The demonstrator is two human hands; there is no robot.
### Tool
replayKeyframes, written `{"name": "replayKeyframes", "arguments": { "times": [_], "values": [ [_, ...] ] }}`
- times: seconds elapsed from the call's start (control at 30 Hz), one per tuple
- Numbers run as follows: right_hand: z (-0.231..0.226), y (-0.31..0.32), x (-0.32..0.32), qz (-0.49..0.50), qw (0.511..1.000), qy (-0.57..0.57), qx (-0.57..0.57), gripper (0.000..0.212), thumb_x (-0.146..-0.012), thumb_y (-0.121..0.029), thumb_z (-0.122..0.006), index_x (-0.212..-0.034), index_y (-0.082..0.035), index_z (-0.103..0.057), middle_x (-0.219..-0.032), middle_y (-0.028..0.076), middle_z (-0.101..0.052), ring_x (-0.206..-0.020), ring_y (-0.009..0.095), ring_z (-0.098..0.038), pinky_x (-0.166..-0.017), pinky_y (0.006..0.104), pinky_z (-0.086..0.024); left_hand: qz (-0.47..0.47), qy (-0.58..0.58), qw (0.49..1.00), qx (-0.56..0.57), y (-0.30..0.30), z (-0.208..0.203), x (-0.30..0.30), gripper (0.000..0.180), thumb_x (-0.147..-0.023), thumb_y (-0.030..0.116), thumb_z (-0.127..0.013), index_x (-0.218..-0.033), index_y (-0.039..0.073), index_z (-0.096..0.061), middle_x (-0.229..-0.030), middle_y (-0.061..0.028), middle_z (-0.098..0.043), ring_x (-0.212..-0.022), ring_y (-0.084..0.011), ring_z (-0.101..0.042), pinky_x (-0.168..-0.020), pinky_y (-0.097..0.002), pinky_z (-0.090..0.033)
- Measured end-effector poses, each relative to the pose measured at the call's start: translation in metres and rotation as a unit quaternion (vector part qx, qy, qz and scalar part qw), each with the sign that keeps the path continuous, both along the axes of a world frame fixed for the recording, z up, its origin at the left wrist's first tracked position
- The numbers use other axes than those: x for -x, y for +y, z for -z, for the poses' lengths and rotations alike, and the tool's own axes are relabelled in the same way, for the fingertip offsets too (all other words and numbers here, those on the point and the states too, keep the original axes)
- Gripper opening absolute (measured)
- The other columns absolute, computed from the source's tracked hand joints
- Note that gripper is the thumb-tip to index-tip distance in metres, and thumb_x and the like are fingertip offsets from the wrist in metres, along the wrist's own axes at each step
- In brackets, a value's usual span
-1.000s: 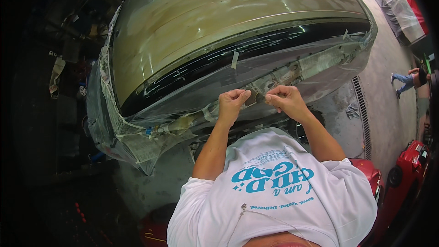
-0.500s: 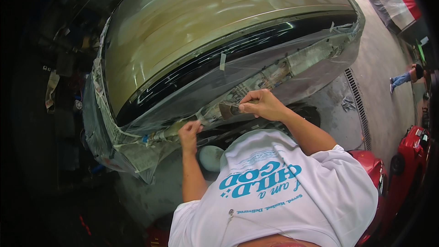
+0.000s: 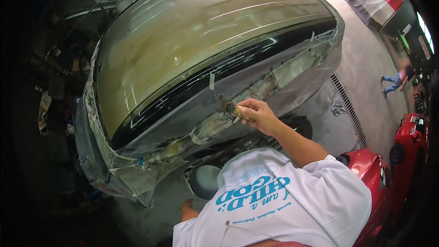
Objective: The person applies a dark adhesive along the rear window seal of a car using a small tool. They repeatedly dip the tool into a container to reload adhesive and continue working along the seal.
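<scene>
My right hand (image 3: 256,115) is closed around the handle of a putty knife (image 3: 228,106), whose small dark blade points up and left. The knife is over the newspaper masking strip (image 3: 208,127) along the side of a vehicle, close to the clear plastic film (image 3: 192,110). Whether the blade touches the strip, I cannot tell. Of my left arm, only a short bit of bare skin (image 3: 187,211) shows beside the sleeve, and the hand itself cannot be made out. The olive-gold roof (image 3: 192,32) of the vehicle spreads beyond, edged by a glossy black band (image 3: 164,104).
A pale round object (image 3: 204,180) stands low by my left side. Red cars (image 3: 409,142) are parked to the right, past a floor drain grate (image 3: 350,110). Another person (image 3: 398,81) walks far right. Crumpled plastic (image 3: 337,108) lies on the floor.
My left hand has left the masking strip and dropped out of sight at my side. The right hand has drawn the putty knife slightly left and turned it upward. The view has shifted.
</scene>
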State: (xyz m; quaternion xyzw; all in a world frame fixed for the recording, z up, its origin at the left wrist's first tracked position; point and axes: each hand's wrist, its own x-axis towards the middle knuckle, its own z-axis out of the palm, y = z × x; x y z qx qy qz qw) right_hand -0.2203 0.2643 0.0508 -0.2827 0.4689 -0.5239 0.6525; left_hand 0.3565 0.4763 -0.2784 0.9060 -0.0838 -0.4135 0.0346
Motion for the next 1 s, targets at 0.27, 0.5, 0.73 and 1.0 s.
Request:
{"name": "replayKeyframes", "arguments": {
  "times": [0.27, 0.5, 0.73, 1.0],
  "values": [
    [0.0, 0.013, -0.01, 0.05, 0.997, -0.051, 0.016, 0.041, -0.097, -0.031, -0.08, -0.128, -0.011, -0.065, -0.105, 0.002, -0.074, -0.08, 0.01, -0.067, -0.062, 0.0257, -0.044, 0.22, -0.179, 0.786, 0.549, -0.242, -0.093, 0.101, 0.051, -0.105, 0.016, -0.063, -0.151, -0.001, -0.055, -0.108, -0.0226, -0.074, -0.096, -0.0361, -0.074, -0.086, -0.0493, -0.057],
    [-0.012, 0.043, 0.01, 0.168, 0.98, -0.087, 0.068, 0.031, -0.104, -0.028, -0.071, -0.124, -0.006, -0.064, -0.103, 0.006, -0.073, -0.064, 0.008, -0.06, -0.051, 0.0212, -0.042, 0.388, -0.182, 0.551, 0.716, -0.434, -0.254, 0.242, 0.041, -0.107, 0.019, -0.063, -0.144, 0.001, -0.062, -0.11, -0.0181, -0.074, -0.096, -0.0351, -0.071, -0.087, -0.0469, -0.056],
    [-0.003, 0.079, 0.044, 0.317, 0.947, -0.052, -0.016, 0.029, -0.106, -0.027, -0.067, -0.127, -0.007, -0.063, -0.101, 0.009, -0.074, -0.06, 0.009, -0.059, -0.047, 0.0217, -0.042, 0.496, -0.141, 0.599, 0.613, -0.488, -0.253, 0.313, 0.042, -0.103, 0.022, -0.065, -0.14, 0.003, -0.064, -0.107, -0.0168, -0.074, -0.098, -0.0374, -0.071, -0.09, -0.0491, -0.055],
    [-0.006, 0.082, 0.059, 0.344, 0.937, -0.067, 0.004, 0.026, -0.105, -0.028, -0.069, -0.123, -0.009, -0.064, -0.101, 0.008, -0.073, -0.061, 0.008, -0.058, -0.049, 0.0218, -0.041, 0.479, -0.197, 0.632, 0.577, -0.487, -0.246, 0.318, 0.046, -0.101, 0.029, -0.057, -0.143, 0.01, -0.063, -0.103, -0.0154, -0.076, -0.091, -0.0386, -0.073, -0.082, -0.0519, -0.055]
  ]
}}
